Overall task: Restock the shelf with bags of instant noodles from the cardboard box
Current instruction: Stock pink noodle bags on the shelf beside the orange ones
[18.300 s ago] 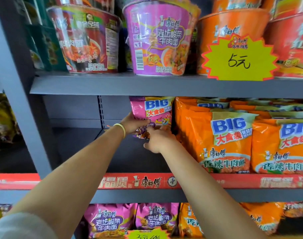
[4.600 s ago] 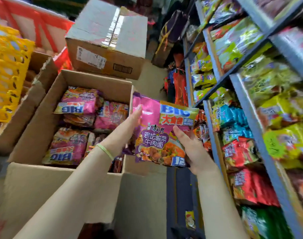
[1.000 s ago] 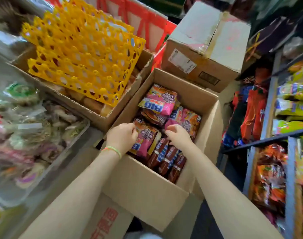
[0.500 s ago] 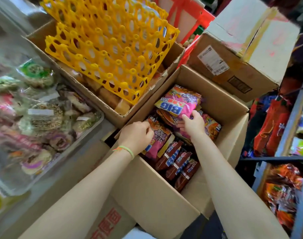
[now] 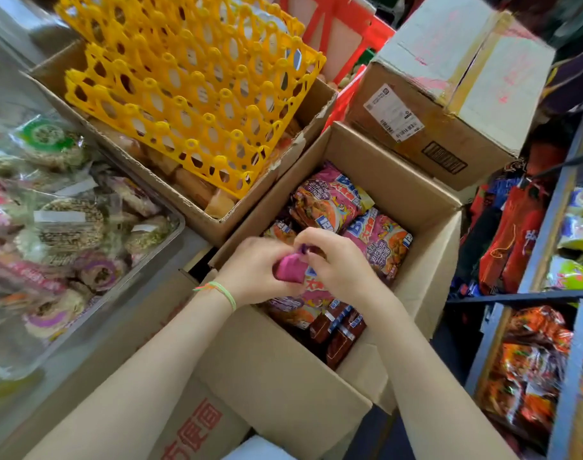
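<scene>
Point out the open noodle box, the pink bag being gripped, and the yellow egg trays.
open noodle box (image 5: 426, 287): head view, on its bare right wall.
pink bag (image 5: 288, 270): head view, on the pink corner between both hands.
yellow egg trays (image 5: 190, 84): head view, on the top tray's lattice.

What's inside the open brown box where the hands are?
The open cardboard box holds pink noodle bags and dark red packets. Both hands grip one pink bag. Whatever lies underneath is covered.
</scene>
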`<action>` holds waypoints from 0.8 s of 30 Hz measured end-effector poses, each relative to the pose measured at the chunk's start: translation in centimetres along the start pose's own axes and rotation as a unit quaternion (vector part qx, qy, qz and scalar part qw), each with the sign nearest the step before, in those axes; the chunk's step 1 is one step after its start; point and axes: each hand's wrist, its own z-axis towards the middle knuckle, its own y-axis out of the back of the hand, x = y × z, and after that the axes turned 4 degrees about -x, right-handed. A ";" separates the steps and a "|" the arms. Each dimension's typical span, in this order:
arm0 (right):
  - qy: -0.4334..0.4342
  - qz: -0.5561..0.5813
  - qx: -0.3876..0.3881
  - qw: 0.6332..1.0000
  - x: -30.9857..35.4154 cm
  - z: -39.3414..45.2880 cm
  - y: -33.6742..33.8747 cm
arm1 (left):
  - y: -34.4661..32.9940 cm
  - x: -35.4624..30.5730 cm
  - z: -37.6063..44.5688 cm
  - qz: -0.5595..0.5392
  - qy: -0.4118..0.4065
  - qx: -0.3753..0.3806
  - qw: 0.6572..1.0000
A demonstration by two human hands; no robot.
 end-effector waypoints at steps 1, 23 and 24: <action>-0.015 0.047 -0.010 0.999 0.0 0.2 -0.6 | -0.1 -0.1 0.1 -0.010 0.045 0.047 0.998; -0.535 0.487 -0.172 0.668 -8.9 8.0 -3.6 | -1.7 2.3 3.8 0.016 0.228 0.036 0.973; -0.543 0.488 -0.167 0.663 -8.9 8.5 -3.6 | -1.7 2.3 3.8 0.014 0.228 0.035 0.973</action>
